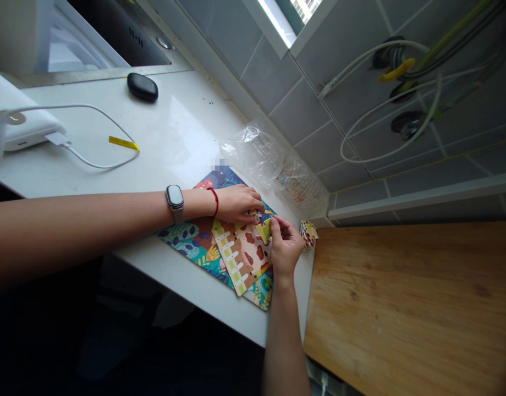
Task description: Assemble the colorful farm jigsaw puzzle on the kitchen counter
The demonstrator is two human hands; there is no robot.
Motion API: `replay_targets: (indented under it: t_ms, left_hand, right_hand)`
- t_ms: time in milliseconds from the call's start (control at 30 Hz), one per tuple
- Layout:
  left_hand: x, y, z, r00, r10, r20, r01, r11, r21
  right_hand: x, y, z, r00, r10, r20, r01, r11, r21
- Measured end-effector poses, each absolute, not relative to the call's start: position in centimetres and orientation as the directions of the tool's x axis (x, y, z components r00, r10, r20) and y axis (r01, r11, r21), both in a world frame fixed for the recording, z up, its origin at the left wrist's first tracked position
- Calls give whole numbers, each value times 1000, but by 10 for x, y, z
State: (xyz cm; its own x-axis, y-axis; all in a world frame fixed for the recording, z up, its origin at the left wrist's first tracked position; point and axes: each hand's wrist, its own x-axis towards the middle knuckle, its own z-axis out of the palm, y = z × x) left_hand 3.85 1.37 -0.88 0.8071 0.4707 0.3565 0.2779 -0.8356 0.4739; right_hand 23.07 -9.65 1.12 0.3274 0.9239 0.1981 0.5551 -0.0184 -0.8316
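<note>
A partly assembled jigsaw puzzle [240, 250] with a white fence and brown-spotted animal lies on a colourful illustrated board [191, 242]. My left hand [238, 203] rests flat over the puzzle's upper edge, its fingers stretched out and partly overlapping one another. Between the thumb and fingers of my right hand [287, 246] is a yellow-green and dark blue puzzle piece [264, 230], held at the puzzle's upper right edge. Whether that piece is locked into its neighbours I cannot tell. A small pile of loose puzzle pieces [308, 234] sits just right of my right hand.
Crumpled clear plastic bags [261, 151] lie behind the board against the tiled wall. A wooden board [410, 297] adjoins the white counter [170, 146] on the right. At left are a black oval case [142, 87], a white device [22, 118] with a cable, and a sink [125, 36].
</note>
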Motion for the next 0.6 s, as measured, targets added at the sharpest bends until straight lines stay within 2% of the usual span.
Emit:
replay_targets:
  t_ms: [133,267,433,600]
  left_hand:
    - [37,14,-8,813,461,354,272,-840,469]
    - [36,13,-8,795,468,385,254,-835,489]
    - [36,15,-8,812,439,384,222,-842,493]
    - [37,16,-7,829,450,333,225,-812,538]
  right_hand:
    - [236,-98,12,236,963,129,698,-76,-712]
    - [243,-103,19,132,987,96,818,-54,-572]
    - [244,-112,29,117,993,-12,816,-103,-569]
    - [245,-112,26,176,983,-46,790,-169,-590]
